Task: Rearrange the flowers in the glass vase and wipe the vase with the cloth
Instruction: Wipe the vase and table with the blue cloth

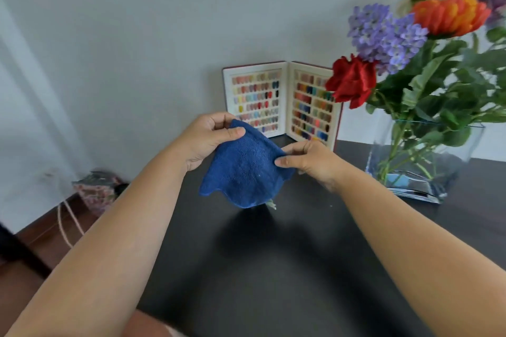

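Cloth (pixel 243 169) pinched at its upper edge by left hand (pixel 204 139) and right hand (pixel 315 163) – held up over table (pixel 273 268), probably for folding before wiping | vase (pixel 427 161) with flowers (pixel 410 44) stands right, apart from the cloth | swatch book (pixel 282 101) propped against the wall – no legible writing

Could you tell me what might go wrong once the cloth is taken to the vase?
The glass vase carries tall flowers leaning left, so a hard wipe with the blue cloth might tip it. The colour sample book stands propped open close beside the vase, where an elbow or a falling stem could knock it over.
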A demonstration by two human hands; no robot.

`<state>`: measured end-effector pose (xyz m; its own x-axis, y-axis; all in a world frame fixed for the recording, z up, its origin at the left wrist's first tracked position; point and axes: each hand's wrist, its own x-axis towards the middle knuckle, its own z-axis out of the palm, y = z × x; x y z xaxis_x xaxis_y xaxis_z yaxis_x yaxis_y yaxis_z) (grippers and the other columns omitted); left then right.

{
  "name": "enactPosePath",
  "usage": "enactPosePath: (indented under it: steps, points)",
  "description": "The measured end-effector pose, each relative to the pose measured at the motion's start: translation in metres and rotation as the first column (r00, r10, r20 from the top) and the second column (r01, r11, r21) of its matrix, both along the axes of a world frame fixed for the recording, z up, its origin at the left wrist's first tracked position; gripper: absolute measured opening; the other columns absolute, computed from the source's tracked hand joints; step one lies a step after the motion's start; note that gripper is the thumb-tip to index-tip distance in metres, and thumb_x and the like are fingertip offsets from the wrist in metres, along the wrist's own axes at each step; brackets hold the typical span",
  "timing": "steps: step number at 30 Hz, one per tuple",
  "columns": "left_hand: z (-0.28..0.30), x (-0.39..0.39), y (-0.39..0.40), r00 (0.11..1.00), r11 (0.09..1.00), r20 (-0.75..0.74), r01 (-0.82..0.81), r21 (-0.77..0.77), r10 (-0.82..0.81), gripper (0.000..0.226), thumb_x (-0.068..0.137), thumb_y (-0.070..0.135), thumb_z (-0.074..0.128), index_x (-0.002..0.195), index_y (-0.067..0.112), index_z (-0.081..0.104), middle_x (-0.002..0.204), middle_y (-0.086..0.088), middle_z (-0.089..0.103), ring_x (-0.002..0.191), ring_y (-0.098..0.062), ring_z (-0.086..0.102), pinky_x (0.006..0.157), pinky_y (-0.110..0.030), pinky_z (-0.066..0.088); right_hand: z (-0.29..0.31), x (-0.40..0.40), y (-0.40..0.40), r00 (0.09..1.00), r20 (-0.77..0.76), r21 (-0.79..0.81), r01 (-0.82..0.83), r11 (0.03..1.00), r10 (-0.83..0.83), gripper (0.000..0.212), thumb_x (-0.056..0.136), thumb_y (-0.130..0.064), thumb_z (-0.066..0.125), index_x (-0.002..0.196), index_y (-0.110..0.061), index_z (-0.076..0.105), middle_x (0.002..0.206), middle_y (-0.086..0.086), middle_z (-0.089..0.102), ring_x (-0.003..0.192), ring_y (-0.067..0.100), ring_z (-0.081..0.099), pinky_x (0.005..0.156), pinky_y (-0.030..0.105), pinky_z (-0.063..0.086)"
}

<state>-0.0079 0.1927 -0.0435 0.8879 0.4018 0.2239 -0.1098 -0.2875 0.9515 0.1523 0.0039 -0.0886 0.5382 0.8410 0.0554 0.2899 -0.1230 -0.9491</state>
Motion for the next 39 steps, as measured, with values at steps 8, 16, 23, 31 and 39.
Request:
enactPosePath:
  steps: [8,16,23,31,39]
  points:
    - [-0.02,-0.067,0.079,0.978,0.97,0.001,-0.208,-0.123,0.21,0.016,0.07,0.029,0.077,0.085,0.024,0.073,0.082,0.001,0.073,0.077,-0.014,0.068,0.064,-0.027,0.055,0.01,-0.034,0.085,0.975,-0.172,-0.043,-0.149,0.988,0.14,0.015,0.081,-0.007,0.07,0.093,-0.015,0.072,0.091,0.006,0.07,0.079,0.016,0.067,0.068,0.032,0.057]
    - [-0.022,-0.074,0.117,0.948,0.942,0.025,-0.313,-0.125,0.318,0.005,0.084,0.016,0.073,0.084,0.021,0.07,0.083,0.0,0.074,0.084,-0.017,0.069,0.073,-0.027,0.055,0.024,-0.055,0.121,0.992,-0.129,0.173,0.014,0.985,0.009,0.013,0.083,-0.006,0.068,0.086,-0.016,0.074,0.074,-0.005,0.075,0.065,0.006,0.067,0.056,0.017,0.051]
    - [-0.051,-0.116,0.114,0.963,0.963,-0.033,-0.266,0.029,0.267,0.022,0.081,0.01,0.073,0.076,0.032,0.071,0.075,0.009,0.072,0.075,-0.005,0.065,0.071,-0.018,0.051,-0.007,-0.098,0.098,0.97,0.23,0.205,0.032,0.978,-0.08,0.023,0.082,-0.012,0.072,0.093,-0.032,0.074,0.076,-0.003,0.072,0.065,-0.001,0.063,0.066,0.015,0.054]
    - [-0.106,-0.206,0.097,0.923,0.989,-0.356,-0.134,0.061,0.147,0.038,0.071,-0.018,0.071,0.073,0.02,0.075,0.093,-0.006,0.077,0.09,-0.016,0.072,0.074,-0.019,0.053,-0.066,-0.172,0.064,0.803,0.554,0.019,-0.275,0.961,0.219,0.025,0.078,-0.016,0.077,0.102,-0.023,0.075,0.089,-0.014,0.066,0.073,-0.003,0.056,0.071,0.004,0.038]
    - [-0.101,-0.233,0.068,0.835,0.949,-0.515,-0.023,0.316,0.192,0.036,0.07,-0.004,0.06,0.079,0.026,0.077,0.102,0.016,0.074,0.105,-0.001,0.063,0.094,-0.018,0.043,-0.078,-0.198,0.042,0.508,0.825,-0.034,-0.393,0.919,0.248,0.023,0.078,-0.032,0.074,0.098,-0.02,0.076,0.086,-0.003,0.069,0.075,0.018,0.061,0.065,0.03,0.055]
